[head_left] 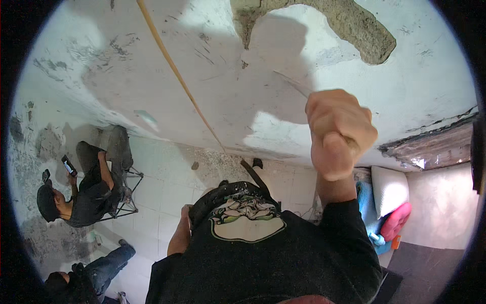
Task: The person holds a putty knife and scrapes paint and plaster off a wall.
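My right hand (340, 131) is raised in front of a whitish wall (217, 96), its fingers wrapped into a fist. Out of the fist, toward the wall, sticks a thin pale tool (294, 84), seen nearly edge-on; its handle is hidden in the hand and its kind is unclear. Above it the plaster has come away in a curved patch of rough brown base (349, 31). My left hand (187, 215) is down by my side at the waist, and its fingers are mostly hidden behind my black shirt.
A thin yellowish strip (174, 71) runs down the wall. On the left a person (83, 195) sits on a folding stool with a phone; another person (91, 278) is lower left. To the right are a white pillow (390, 192) and a red cushion (396, 221).
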Available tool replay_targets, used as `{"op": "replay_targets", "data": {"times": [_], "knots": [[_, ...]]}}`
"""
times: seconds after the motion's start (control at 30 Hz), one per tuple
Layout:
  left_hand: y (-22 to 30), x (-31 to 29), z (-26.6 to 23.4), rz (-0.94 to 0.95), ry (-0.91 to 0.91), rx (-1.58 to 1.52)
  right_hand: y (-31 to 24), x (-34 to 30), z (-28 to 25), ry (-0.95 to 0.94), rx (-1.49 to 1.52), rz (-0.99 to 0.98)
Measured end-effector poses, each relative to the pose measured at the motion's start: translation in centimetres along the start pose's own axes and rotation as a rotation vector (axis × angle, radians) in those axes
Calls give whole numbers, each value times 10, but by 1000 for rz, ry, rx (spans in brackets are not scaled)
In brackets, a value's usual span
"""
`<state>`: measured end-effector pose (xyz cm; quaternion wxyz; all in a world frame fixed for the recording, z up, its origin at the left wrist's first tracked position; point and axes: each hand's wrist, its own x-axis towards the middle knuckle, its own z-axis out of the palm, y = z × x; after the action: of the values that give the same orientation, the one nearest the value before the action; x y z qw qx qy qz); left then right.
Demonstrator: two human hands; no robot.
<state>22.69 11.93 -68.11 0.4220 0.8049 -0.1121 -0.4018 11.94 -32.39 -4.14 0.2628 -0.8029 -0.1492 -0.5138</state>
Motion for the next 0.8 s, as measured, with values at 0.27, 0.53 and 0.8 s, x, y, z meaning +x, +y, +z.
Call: {"op": "replay_targets", "data": {"times": [0.27, 0.53, 0.8], "knots": [[7, -1, -7, -110, -55, -112, -1, 9, 2, -40, 109, -54], [-21, -6, 1, 173, 8, -331, -3, 12, -2, 16, 91, 91], [99, -44, 4, -170, 74, -729, 3, 6, 1, -39, 11, 116]]}}
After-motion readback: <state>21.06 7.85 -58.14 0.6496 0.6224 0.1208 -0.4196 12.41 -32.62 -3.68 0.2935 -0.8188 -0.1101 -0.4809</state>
